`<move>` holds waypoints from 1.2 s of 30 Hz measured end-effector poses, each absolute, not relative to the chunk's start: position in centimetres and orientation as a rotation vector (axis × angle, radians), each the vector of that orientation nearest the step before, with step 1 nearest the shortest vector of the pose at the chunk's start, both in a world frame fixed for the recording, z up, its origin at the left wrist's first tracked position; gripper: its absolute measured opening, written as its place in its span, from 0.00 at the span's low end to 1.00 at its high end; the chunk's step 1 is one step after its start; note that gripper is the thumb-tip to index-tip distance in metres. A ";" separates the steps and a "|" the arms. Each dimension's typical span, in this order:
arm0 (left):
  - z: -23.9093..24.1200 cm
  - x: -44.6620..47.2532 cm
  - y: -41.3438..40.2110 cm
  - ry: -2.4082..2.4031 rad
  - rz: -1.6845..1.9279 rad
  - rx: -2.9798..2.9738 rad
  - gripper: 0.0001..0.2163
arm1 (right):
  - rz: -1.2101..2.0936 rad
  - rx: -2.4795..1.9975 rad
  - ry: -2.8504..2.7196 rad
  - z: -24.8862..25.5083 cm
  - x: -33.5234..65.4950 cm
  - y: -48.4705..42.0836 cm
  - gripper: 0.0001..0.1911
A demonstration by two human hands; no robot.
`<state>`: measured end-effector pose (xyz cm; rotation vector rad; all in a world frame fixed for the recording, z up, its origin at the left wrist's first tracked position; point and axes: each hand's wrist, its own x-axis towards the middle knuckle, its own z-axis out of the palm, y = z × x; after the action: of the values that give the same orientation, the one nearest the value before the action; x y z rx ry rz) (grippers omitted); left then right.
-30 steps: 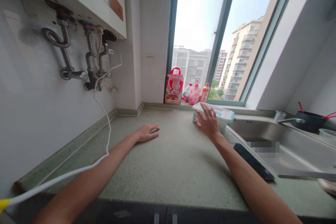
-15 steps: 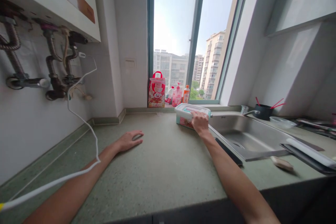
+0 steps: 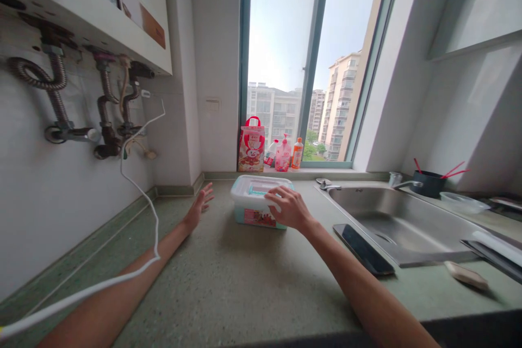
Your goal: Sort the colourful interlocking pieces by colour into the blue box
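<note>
A plastic storage box (image 3: 255, 212) with a white lid, pale green sides and a picture label stands on the counter. My right hand (image 3: 287, 206) grips it at its right end, the fingers bent over the lid and its front right corner. To the box's left, my left hand (image 3: 199, 206) is raised with the fingers spread, apart from the box and holding nothing.
A phone (image 3: 362, 250) lies by the metal sink (image 3: 383, 212), with a bar of soap (image 3: 466, 274) in front. Bottles (image 3: 283, 153) and a red-handled bag (image 3: 252, 147) line the sill. A white cable (image 3: 153, 217) hangs across my left forearm.
The storage box has moved left and nearer with my right hand on it. My left hand has turned upright with fingers spread. The view has shifted, and the phone now shows in full.
</note>
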<state>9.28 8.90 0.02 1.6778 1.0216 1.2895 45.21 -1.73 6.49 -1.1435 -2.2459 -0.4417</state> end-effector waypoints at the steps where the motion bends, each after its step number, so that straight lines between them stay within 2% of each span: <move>1: 0.0 9.2 9.0 1.003 1.299 1.677 0.45 | -0.429 -1.114 -2.261 6.7 44.4 -2.2 0.19; 5: -0.1 9.5 8.9 0.896 1.289 1.689 0.45 | -0.337 -1.060 -2.204 7.2 43.0 -3.2 0.23; 9: 0.5 10.3 8.0 0.828 1.208 1.684 0.41 | -0.188 -1.086 -1.906 6.3 45.3 -1.6 0.27; 12: 1.2 11.1 7.1 0.818 1.212 1.664 0.41 | -0.003 -1.177 -1.639 4.8 47.5 0.6 0.34; 15: 1.8 11.8 6.7 0.769 1.207 1.643 0.42 | 0.284 -1.246 -1.562 3.6 48.2 2.2 0.37; 21: 2.4 11.6 7.4 0.806 1.374 1.472 0.45 | 0.643 -1.123 -1.618 3.0 47.4 2.0 0.38; 29: 3.3 12.0 4.4 0.851 1.340 1.570 0.36 | 0.964 -0.984 -1.560 3.1 46.0 1.3 0.39; 36: 3.9 12.4 3.3 0.821 1.361 1.548 0.28 | 0.906 -0.969 -1.576 3.5 46.1 1.2 0.33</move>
<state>12.39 3.29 3.88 1.5478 0.8214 1.3607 46.15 1.20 3.54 -0.9686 -1.5756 0.9060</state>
